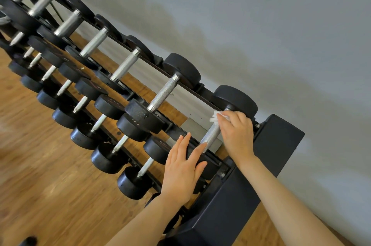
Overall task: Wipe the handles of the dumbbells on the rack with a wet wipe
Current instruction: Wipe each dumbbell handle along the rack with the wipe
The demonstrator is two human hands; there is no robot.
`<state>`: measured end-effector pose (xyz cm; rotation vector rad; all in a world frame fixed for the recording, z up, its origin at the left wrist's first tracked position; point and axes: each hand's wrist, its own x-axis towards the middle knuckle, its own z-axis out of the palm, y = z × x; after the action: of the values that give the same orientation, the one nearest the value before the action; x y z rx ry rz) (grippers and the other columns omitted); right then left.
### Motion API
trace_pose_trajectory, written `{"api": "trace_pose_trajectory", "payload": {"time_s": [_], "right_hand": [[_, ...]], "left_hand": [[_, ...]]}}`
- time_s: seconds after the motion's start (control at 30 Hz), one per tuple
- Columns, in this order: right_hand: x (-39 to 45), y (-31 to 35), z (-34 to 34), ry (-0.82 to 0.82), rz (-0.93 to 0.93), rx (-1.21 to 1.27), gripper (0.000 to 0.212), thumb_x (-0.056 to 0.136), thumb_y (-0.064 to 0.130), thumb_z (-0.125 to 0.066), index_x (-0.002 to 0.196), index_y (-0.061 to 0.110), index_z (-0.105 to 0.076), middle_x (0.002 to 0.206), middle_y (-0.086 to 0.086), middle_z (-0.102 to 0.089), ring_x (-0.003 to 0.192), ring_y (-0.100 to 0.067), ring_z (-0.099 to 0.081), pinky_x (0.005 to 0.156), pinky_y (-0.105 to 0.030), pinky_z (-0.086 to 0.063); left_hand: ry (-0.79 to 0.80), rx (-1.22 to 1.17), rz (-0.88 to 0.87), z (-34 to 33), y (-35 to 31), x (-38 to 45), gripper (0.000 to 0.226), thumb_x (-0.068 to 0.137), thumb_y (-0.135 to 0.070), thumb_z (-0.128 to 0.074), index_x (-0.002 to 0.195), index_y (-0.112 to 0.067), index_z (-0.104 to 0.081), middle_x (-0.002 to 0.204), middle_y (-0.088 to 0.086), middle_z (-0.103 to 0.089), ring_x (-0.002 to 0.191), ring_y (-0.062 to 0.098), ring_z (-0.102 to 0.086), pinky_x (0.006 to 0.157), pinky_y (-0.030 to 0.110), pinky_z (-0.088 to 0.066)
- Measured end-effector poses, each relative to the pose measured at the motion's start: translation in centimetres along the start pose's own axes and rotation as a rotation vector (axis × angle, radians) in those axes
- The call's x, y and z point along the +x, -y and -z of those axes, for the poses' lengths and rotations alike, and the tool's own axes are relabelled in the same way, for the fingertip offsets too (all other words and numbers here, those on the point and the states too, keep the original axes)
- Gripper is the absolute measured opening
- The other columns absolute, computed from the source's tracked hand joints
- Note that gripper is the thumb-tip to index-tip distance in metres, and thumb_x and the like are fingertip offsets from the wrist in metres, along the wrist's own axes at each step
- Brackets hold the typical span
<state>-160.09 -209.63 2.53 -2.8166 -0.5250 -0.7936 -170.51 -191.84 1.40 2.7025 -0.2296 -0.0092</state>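
The right hand (235, 131) pinches a wet wipe (217, 115), soft and limp, around the far end of the nearest dumbbell's knurled handle (210, 135). The left hand (183, 167) lies flat and open on its near head, steadying it; heavy, likely won't roll

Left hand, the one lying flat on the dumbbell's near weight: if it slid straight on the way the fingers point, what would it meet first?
Probably the knurled handle just past the left hand, its fingertips nearly there already; depth is uncertain.
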Motion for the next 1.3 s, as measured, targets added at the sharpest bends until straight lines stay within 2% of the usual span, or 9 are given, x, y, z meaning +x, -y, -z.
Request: {"api": "trace_pose_trajectory", "payload": {"time_s": [0.17,0.3,0.37,0.53,0.67,0.87,1.0,1.2,1.3], "right_hand": [[-1.1,1.0,0.4,0.037,0.083,0.022,0.033,0.074,0.022,-0.07,0.104,0.007,-0.071,0.1,-0.008,-0.069,0.099,-0.026,-0.062,0.082,-0.038,-0.05],[-0.6,0.7,0.2,0.07,0.051,0.121,0.034,0.071,0.016,-0.082,0.1,0.004,-0.07,0.097,-0.01,-0.068,0.093,-0.025,-0.063,0.074,-0.034,-0.056],[-1.0,1.0,0.0,0.08,0.03,0.145,0.037,0.07,0.015,-0.082,0.102,0.003,-0.07,0.099,-0.011,-0.067,0.093,-0.026,-0.062,0.072,-0.032,-0.057],[-0.8,0.4,0.0,0.106,0.173,0.144,0.033,0.069,0.016,-0.077,0.1,0.004,-0.071,0.099,-0.011,-0.068,0.091,-0.027,-0.063,0.069,-0.034,-0.054],[0.6,-0.4,0.1,0.066,0.094,0.106,0.032,0.065,0.009,-0.085,0.095,0.005,-0.073,0.095,-0.008,-0.069,0.084,-0.026,-0.06,0.062,-0.034,-0.051],[-0.1,-0.4,0.4,0.17,0.342,0.071,0.037,0.064,0.016,-0.085,0.098,0.011,-0.073,0.094,-0.005,-0.07,0.082,-0.022,-0.061,0.063,-0.03,-0.045],[1.7,-0.9,0.8,0.186,0.281,0.005,0.034,0.065,0.019,-0.087,0.096,0.011,-0.073,0.091,-0.004,-0.071,0.08,-0.021,-0.062,0.062,-0.031,-0.048],[0.7,-0.7,0.4,0.251,0.327,0.127,0.043,0.057,0.015,-0.091,0.095,0.007,-0.074,0.094,-0.007,-0.071,0.083,-0.024,-0.064,0.066,-0.034,-0.053],[0.7,-1.3,0.7,0.197,0.253,0.132,0.04,0.061,0.011,-0.088,0.098,0.006,-0.073,0.098,-0.009,-0.07,0.085,-0.026,-0.064,0.065,-0.035,-0.053]], "left_hand": [[-0.02,0.011,-0.005,0.0,0.0,0.0,0.048,0.095,-0.046,-0.042,0.141,-0.036,-0.039,0.158,0.009,-0.031,0.145,0.033,-0.027,0.11,0.046,-0.021],[-0.015,0.031,-0.002,-0.1,0.1,0.0,0.048,0.094,-0.046,-0.043,0.141,-0.035,-0.04,0.157,0.009,-0.032,0.144,0.034,-0.029,0.109,0.048,-0.021],[-0.012,0.031,0.004,-0.2,0.1,0.1,0.048,0.094,-0.046,-0.043,0.141,-0.036,-0.04,0.157,0.009,-0.032,0.144,0.035,-0.03,0.109,0.048,-0.021],[-0.009,0.011,0.0,-0.1,0.1,0.0,0.048,0.095,-0.046,-0.041,0.142,-0.036,-0.039,0.159,0.008,-0.028,0.146,0.033,-0.025,0.111,0.046,-0.019],[-0.011,0.013,-0.007,-0.1,0.1,0.0,0.046,0.096,-0.046,-0.041,0.141,-0.035,-0.041,0.158,0.009,-0.03,0.146,0.033,-0.025,0.111,0.047,-0.018],[0.002,0.009,-0.002,0.1,0.0,0.0,0.048,0.098,-0.049,-0.033,0.143,-0.035,-0.04,0.159,0.008,-0.029,0.146,0.033,-0.025,0.112,0.046,-0.017],[0.016,0.013,0.004,0.2,-0.1,0.1,0.049,0.097,-0.05,-0.03,0.141,-0.034,-0.043,0.159,0.008,-0.029,0.147,0.034,-0.024,0.112,0.048,-0.015],[0.021,0.01,-0.003,0.1,0.1,0.1,0.046,0.098,-0.05,-0.031,0.14,-0.035,-0.041,0.159,0.008,-0.027,0.147,0.034,-0.024,0.112,0.047,-0.017],[0.027,0.009,-0.003,0.2,0.1,0.1,0.048,0.098,-0.052,-0.027,0.141,-0.035,-0.041,0.16,0.007,-0.025,0.148,0.033,-0.021,0.113,0.047,-0.016]]}}
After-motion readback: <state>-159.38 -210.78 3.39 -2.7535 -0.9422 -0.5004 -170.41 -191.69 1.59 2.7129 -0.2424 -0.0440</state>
